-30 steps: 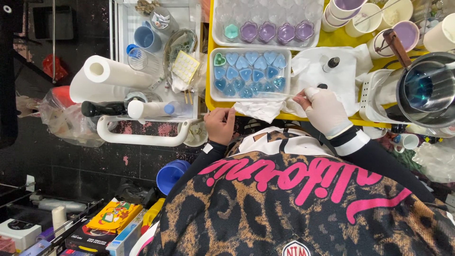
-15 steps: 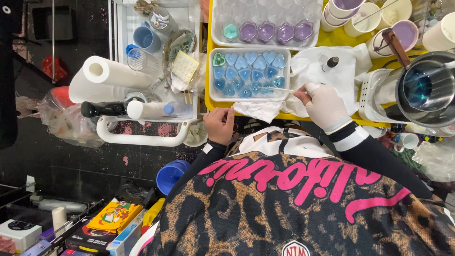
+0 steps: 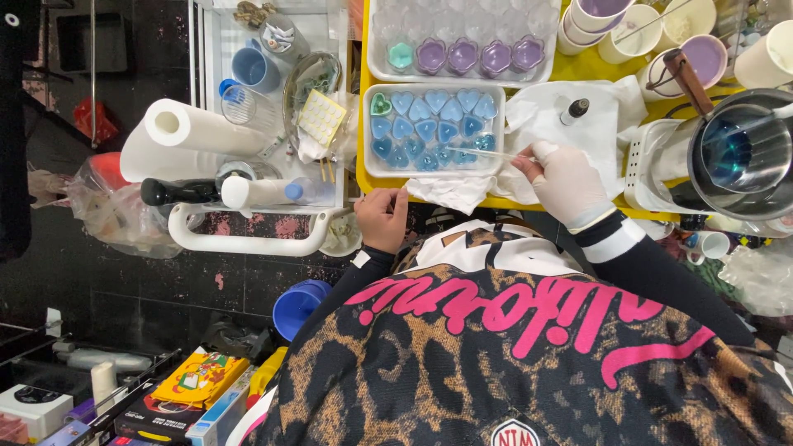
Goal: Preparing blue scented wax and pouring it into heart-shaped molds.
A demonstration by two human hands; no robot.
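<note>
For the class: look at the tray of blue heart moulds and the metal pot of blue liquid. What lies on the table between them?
In the head view, a crumpled white paper towel with a small dark-capped bottle lies between the heart mould tray and the pot; the gloved right hand is there too.

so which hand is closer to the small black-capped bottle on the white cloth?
Right. The gloved right hand sits just below the small black-capped bottle, holding a thin stick over the heart mould tray. The bare left hand rests at the table edge, further away.
</note>
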